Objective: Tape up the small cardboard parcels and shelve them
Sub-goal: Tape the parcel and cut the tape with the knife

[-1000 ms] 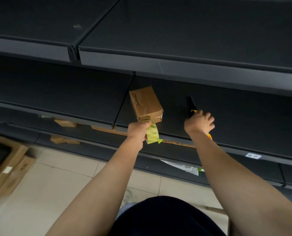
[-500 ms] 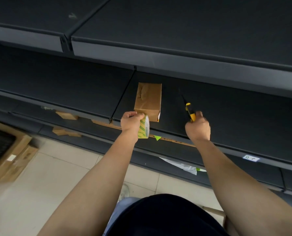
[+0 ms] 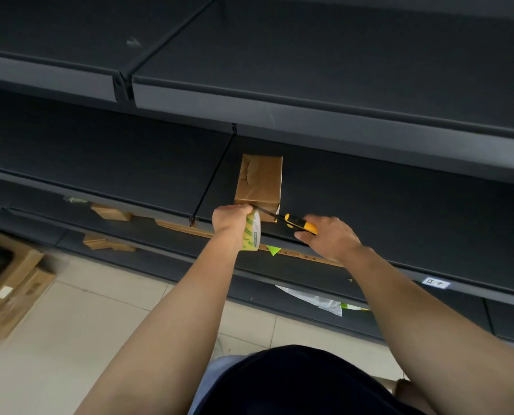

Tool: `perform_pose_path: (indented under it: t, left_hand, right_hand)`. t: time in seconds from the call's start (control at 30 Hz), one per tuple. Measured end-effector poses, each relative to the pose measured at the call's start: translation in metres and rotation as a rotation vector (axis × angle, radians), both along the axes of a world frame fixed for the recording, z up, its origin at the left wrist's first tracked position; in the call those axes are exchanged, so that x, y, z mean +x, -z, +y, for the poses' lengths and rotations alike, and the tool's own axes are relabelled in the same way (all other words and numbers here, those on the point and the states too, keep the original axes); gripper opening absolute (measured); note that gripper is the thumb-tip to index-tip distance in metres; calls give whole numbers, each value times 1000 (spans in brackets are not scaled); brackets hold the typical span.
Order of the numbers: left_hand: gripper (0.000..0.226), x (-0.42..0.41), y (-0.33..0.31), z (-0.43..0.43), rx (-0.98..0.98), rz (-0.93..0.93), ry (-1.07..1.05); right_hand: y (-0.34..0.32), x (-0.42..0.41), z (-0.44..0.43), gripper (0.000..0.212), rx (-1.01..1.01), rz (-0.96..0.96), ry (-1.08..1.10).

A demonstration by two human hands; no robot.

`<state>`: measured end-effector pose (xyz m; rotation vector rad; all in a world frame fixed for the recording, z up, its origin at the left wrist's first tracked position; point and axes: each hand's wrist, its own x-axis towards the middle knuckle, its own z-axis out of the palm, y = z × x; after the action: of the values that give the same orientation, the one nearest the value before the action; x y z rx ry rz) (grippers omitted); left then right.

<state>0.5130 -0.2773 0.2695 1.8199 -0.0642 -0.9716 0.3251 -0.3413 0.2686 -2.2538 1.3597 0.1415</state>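
Observation:
A small brown cardboard parcel lies flat on the dark middle shelf, its top taped and wrinkled. Just in front of the parcel's near end, my left hand grips a roll of green-and-white tape. My right hand holds a yellow-and-black utility knife. The knife's blade points left and reaches the parcel's near end, close to my left fingers.
More small cardboard boxes lie on the lower shelf at left, with a flat cardboard strip. A white plastic scrap lies on the bottom shelf. Large cartons stand on the tiled floor at left. The upper shelf overhangs.
The parcel came down from a tilt to lie flat on the shelf. My right hand picked up the knife and swung its blade left to the parcel's near end.

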Motion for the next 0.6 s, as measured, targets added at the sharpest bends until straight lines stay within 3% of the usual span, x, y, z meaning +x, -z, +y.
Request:
perform_pose_path:
  t: [0.23, 0.6]
  left_hand:
    - [18, 7, -2, -6, 47, -3, 44]
    - [20, 19, -6, -11, 102, -55, 154]
  right_hand:
    - [3, 22, -3, 27, -172, 231, -69]
    - [19, 37, -10, 30, -174, 308, 27]
